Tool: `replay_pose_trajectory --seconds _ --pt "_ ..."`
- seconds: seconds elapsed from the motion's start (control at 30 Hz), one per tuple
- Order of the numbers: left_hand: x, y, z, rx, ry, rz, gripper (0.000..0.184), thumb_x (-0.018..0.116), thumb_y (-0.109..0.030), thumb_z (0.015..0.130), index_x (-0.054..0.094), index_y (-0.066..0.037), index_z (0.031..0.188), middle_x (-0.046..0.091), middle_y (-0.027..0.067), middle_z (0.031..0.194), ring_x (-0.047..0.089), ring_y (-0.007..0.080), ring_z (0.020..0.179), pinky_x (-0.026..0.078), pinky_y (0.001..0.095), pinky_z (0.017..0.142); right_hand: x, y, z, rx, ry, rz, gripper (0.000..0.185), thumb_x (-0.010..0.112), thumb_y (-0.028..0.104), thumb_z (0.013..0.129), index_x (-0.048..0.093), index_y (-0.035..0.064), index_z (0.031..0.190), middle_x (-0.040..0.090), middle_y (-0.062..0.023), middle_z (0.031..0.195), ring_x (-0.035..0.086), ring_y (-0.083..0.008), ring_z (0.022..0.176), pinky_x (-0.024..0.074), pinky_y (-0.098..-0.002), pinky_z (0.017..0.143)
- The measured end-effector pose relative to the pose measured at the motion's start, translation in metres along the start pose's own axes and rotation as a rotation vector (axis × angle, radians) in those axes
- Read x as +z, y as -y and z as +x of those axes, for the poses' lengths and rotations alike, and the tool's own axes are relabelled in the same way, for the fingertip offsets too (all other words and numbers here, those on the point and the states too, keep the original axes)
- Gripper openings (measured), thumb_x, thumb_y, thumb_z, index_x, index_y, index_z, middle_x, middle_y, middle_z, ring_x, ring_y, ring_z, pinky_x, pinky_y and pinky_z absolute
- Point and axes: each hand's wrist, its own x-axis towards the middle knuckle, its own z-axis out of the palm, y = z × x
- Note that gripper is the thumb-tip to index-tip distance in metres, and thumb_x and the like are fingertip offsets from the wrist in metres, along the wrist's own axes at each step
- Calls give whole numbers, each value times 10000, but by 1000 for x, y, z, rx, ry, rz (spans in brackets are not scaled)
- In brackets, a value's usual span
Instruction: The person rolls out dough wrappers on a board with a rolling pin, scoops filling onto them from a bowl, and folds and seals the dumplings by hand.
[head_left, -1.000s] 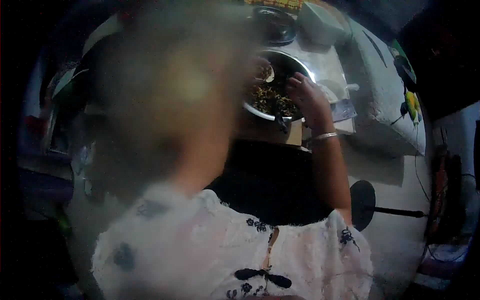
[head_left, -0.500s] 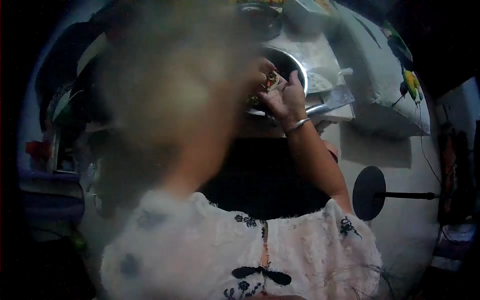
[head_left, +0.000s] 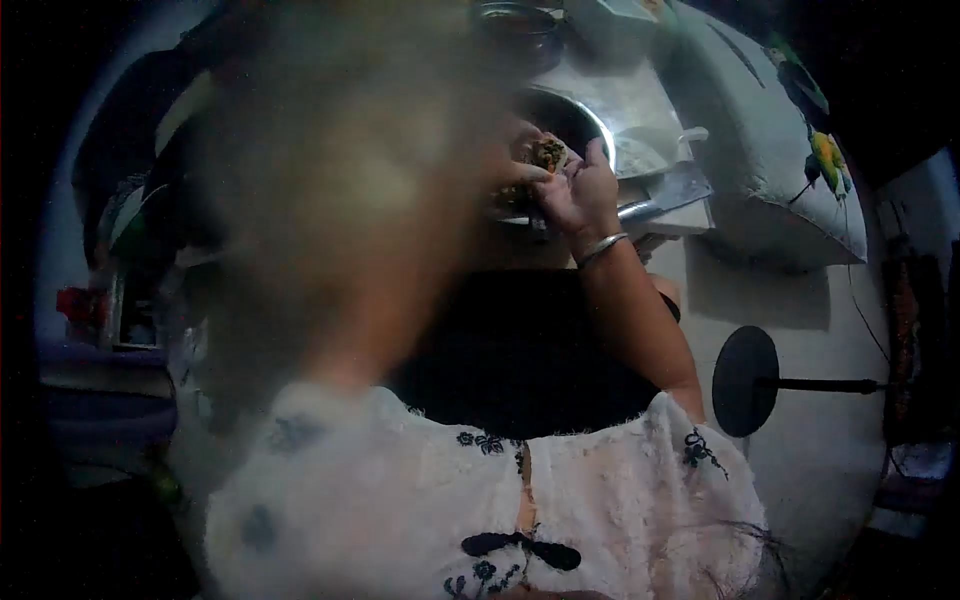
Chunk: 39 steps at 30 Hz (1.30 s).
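My right hand (head_left: pixel 585 192), with a silver bangle at the wrist, is palm up with the thumb raised. On its fingers rests a dumpling (head_left: pixel 547 155), a pale wrapper around chopped dark green and orange filling. The fingers of my left hand (head_left: pixel 528 172) press at the dumpling's left side; a large blur over the lens hides most of that hand and forearm. Both hands are over the near right part of a metal bowl (head_left: pixel 600 130), where more chopped filling shows in part below my left fingers.
Right of the bowl, a cleaver (head_left: pixel 680 200) lies on a pale surface beside a whitish plate (head_left: pixel 640 158). A dark pot (head_left: pixel 518 30) stands behind. At right are a white sofa-like block (head_left: pixel 765 180), small green and yellow birds (head_left: pixel 828 165) and a round black stand (head_left: pixel 746 380).
The dumpling has turned so that more of its filling faces me. My left fingers have shifted lower along its side, and my right hand has moved slightly right.
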Motion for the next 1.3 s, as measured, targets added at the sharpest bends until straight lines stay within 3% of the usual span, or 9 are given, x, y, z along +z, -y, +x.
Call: replay_pose_trajectory --seconds 0.13,0.2,0.3,0.4,0.5,0.7,0.97,1.13,1.3 --pt "13 -3 3 72 -122 126 449 796 -317 597 669 -96 968 589 102 880 575 283 844 476 363 746 -22 6 7 55 143 30 587 258 460 969 449 -56 1175 539 -185 1111 525 -320 1007 435 -417 889" --pt "19 4 6 91 -140 271 395 783 -309 614 675 -83 919 589 99 857 569 293 820 472 364 727 -26 5 6 18 57 -11 537 257 425 979 466 -30 1175 551 -156 1098 545 -292 964 454 -391 836" --pt "18 5 6 176 -153 339 292 758 -261 658 680 -71 865 599 94 839 576 288 809 474 370 718 -30 2 9 -12 9 -92 409 365 331 975 487 5 1190 568 -116 1083 563 -237 934 473 -349 808" --pt "17 -4 0 202 -247 26 212 743 -200 684 681 -64 835 614 96 847 584 286 823 479 365 722 -24 4 2 -57 -122 -250 324 467 221 950 500 6 1192 574 -104 1069 574 -209 913 495 -326 793" --pt "15 16 2 354 -305 147 178 744 -147 683 681 -69 830 623 91 875 591 273 853 481 359 739 -22 1 4 -112 -127 -225 304 444 176 949 489 -12 1184 569 -125 1058 578 -216 914 505 -339 812" --pt "6 3 -7 350 -173 48 199 769 -135 651 690 -88 828 620 80 862 596 243 853 481 353 749 -20 3 3 -76 -71 -263 267 429 162 947 514 -5 1137 572 -111 1027 570 -217 914 502 -332 785" --pt "14 -3 -5 288 -189 116 172 750 -143 681 688 -73 825 616 87 860 596 247 846 484 350 736 -13 11 -3 -42 -140 -260 239 452 172 941 561 -10 1052 580 -96 983 561 -200 867 487 -313 718" --pt "4 6 -3 344 -256 62 135 724 -117 718 663 -48 817 625 90 847 613 251 799 497 341 701 -5 11 -7 -51 -140 -256 210 468 141 928 563 -18 1026 599 -104 963 584 -220 896 503 -350 801" --pt "3 21 -4 252 -267 87 123 701 -123 757 654 -46 841 635 94 852 630 232 791 506 332 685 -9 13 -5 -46 -168 -254 206 462 127 929 558 -30 1023 602 -125 966 590 -243 915 494 -398 861"
